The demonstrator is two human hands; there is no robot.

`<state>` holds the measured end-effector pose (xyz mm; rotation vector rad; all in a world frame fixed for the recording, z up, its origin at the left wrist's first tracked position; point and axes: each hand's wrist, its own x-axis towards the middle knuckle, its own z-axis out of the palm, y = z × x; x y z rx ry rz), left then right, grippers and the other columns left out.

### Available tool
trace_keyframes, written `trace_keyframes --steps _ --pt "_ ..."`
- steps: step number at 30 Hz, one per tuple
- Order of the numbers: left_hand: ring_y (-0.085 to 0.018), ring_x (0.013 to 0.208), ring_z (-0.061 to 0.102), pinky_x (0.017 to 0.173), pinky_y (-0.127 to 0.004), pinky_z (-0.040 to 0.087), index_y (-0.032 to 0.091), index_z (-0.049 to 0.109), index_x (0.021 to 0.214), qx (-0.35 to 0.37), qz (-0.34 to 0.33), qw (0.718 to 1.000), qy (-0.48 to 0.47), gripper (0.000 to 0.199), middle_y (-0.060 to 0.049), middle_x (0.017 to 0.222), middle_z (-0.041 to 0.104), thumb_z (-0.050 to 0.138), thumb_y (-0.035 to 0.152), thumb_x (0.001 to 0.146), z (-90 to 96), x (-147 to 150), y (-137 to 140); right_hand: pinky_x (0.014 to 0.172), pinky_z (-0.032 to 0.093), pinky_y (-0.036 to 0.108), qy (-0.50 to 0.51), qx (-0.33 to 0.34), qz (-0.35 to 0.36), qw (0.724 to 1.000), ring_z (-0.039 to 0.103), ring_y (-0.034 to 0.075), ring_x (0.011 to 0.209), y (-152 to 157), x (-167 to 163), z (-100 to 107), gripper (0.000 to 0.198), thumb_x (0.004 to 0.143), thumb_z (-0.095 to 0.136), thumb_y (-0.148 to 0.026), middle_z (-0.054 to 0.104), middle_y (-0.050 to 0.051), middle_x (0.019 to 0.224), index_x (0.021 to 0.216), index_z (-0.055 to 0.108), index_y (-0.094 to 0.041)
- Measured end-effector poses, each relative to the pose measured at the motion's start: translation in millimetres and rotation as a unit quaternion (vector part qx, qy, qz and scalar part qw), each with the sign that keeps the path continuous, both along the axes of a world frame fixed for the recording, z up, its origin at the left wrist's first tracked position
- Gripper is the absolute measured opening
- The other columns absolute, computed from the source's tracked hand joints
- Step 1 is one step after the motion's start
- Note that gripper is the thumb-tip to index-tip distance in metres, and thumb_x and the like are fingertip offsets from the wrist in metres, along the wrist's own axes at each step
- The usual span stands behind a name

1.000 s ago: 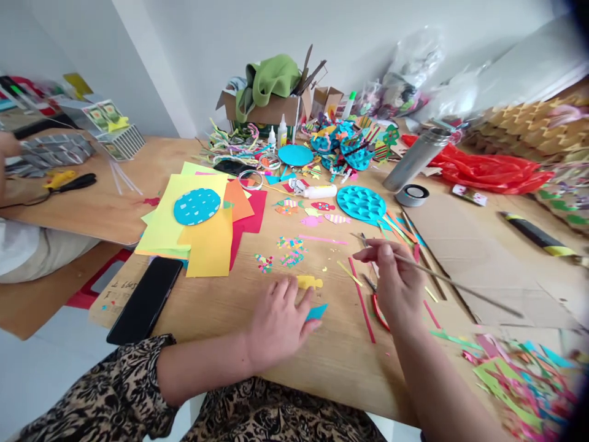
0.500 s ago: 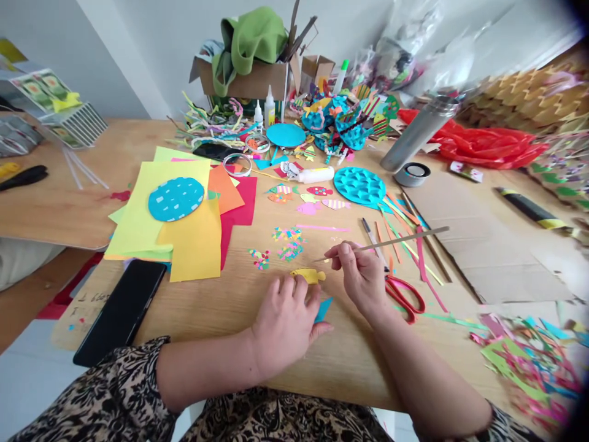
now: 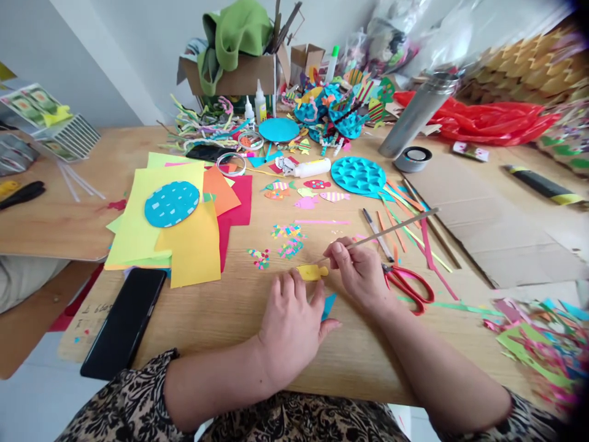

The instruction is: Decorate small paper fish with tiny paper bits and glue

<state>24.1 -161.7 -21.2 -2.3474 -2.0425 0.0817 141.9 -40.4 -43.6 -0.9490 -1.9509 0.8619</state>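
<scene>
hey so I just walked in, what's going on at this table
A person sits at a craft table. Their left hand is spread flat, fingers at the edge of a yellow paper fish. Their right hand holds a thin stick, its tip near the fish; whether it touches is hard to tell. Small paper bits lie just beyond, with finished-looking paper fish farther back. Red-handled scissors lie beside the right hand.
</scene>
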Motion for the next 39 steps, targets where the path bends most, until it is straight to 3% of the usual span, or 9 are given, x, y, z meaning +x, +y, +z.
trace_keyframes --steps 12,20,28,39 --pt "-0.035 0.112 0.054 0.095 -0.049 0.040 0.014 0.052 0.135 0.019 -0.006 1.000 0.020 0.069 -0.024 0.125 0.058 0.049 0.064 0.087 -7.2 0 0 0.053 0.044 0.026 -0.034 0.019 0.049 0.998 0.058 0.013 0.055 -4 -2 1 0.042 0.099 0.039 -0.037 0.064 0.005 0.069 0.064 0.054 -0.020" --pt "-0.035 0.113 0.053 0.096 -0.050 0.037 0.013 0.054 0.131 0.038 -0.017 0.999 0.020 0.067 -0.023 0.121 0.060 0.049 0.063 0.087 -9.7 -1 0 0.055 0.042 0.026 -0.067 0.074 0.057 0.993 0.058 0.014 0.057 -6 -5 -5 0.037 0.099 0.037 -0.038 0.062 0.005 0.067 0.070 0.053 -0.021" --pt "-0.030 0.103 0.051 0.079 -0.038 0.043 0.011 0.055 0.129 0.027 -0.032 0.999 -0.010 0.065 -0.020 0.110 0.062 0.051 0.060 0.088 -9.8 -2 2 0.056 0.042 0.028 -0.092 0.082 0.061 0.990 0.057 0.015 0.057 -8 -7 -5 0.036 0.099 0.036 -0.038 0.063 0.005 0.067 0.072 0.054 -0.021" --pt "-0.031 0.103 0.051 0.081 -0.039 0.044 0.009 0.054 0.130 0.035 -0.025 0.999 -0.012 0.068 -0.023 0.115 0.061 0.054 0.060 0.086 -12.2 -1 1 0.056 0.040 0.027 -0.116 0.102 0.063 0.986 0.055 0.014 0.056 -8 -7 -6 0.033 0.099 0.038 -0.035 0.060 0.003 0.065 0.076 0.056 -0.019"
